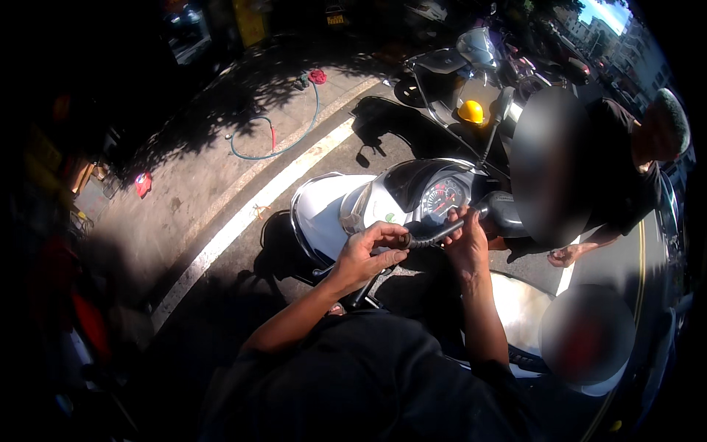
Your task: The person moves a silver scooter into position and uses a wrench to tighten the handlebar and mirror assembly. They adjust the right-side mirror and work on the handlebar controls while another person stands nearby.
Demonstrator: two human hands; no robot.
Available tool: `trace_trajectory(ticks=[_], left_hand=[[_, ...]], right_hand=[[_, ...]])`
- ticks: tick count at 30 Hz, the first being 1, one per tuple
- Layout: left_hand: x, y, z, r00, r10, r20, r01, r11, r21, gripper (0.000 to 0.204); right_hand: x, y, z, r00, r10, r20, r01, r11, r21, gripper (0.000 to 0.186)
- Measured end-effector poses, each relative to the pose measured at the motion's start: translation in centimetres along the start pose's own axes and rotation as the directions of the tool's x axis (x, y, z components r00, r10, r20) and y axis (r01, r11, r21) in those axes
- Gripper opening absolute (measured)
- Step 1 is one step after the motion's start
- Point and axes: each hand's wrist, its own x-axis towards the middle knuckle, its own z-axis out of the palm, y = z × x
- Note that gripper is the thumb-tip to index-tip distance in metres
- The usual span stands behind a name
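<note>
1. Handle (436,235), black and slender, sits just below the speedometer (445,196) of a white scooter (318,214); its long axis slants, one end pointing down and left of the dial, the other rising to the dial's lower right.
2. Sunlight catches the handle's dark, rounded surface; ridges ring it near the lower-left end, and a dull, round tip shows there.
3. Your left hand (368,252), below and left of the speedometer, pinches that tip between thumb and fingers, its forearm angling up from the lower left.
4. Your right hand (468,241), below and right of the speedometer, curls its fingers around the upper end, palm toward you, wrist above a nearly vertical forearm.
5. Another person's hand (563,255) hangs well to the speedometer's right.
</note>
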Motion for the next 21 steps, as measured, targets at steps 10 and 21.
trace_trajectory(ticks=[10,21], left_hand=[[-1.2,-1.2,2.0,0.997,-0.078,0.022,0.079,0.996,-0.046,0.037],[-1.7,-1.9,-1.3,0.975,-0.161,0.151,0.214,0.858,-0.467,0.034]], right_hand=[[-3.1,2.5,-2.7,0.995,-0.098,0.000,0.098,0.991,0.086,0.033],[-8.3,5.6,3.0,0.982,-0.187,-0.010,0.186,0.981,-0.052,0.030]])
